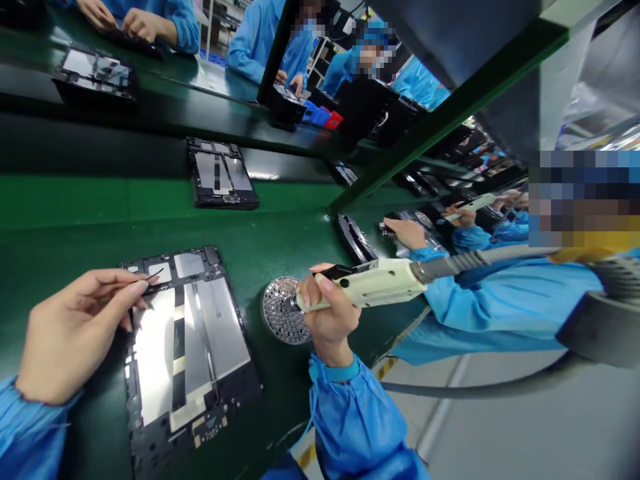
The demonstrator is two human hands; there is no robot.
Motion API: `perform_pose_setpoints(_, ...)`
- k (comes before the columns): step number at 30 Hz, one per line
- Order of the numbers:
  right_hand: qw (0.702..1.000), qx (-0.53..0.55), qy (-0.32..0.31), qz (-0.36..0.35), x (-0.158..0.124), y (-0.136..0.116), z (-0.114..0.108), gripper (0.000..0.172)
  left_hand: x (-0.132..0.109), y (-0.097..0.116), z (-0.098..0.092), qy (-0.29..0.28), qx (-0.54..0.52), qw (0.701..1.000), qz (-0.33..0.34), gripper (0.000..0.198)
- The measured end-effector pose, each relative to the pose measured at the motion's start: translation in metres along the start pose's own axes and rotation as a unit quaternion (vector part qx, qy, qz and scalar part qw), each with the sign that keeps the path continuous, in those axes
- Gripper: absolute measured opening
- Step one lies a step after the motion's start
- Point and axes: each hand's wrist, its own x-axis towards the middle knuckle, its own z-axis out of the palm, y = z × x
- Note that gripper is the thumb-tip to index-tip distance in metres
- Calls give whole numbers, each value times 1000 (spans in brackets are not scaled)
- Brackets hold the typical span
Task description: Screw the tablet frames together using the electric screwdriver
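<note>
At the left, the person's left hand (75,340) pinches fine black tweezers (153,283) in a narrow hold between its fingers (117,290), tips low over a black tablet frame (193,353) on the green desk (100,213). Its silver foil panels lie flat, with a small circuit strip along the lower edge. A light, close pinch suits work this small. Further right, the right hand (330,317) wraps firmly round a cream hose-fed gun (373,283), its nose at a round perforated metal stand (280,310).
</note>
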Motion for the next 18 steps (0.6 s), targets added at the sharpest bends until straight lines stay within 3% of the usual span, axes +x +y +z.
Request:
perform_pose_setpoints(7, 1000, 3, -6, -15, 0, 4, -2, 15, 10, -9, -7, 17, 68, 997, -12, 46)
perform_pose_setpoints(14, 999, 21, -25, -2, 1, 9, -2, 17, 24, -10, -6, 36, 11, 999, -19, 43)
perform_pose_setpoints(18, 1000, 8, 21, 21, 2, -1, -4, 19, 43, -8, -4, 39, -77, 996, -30, 28)
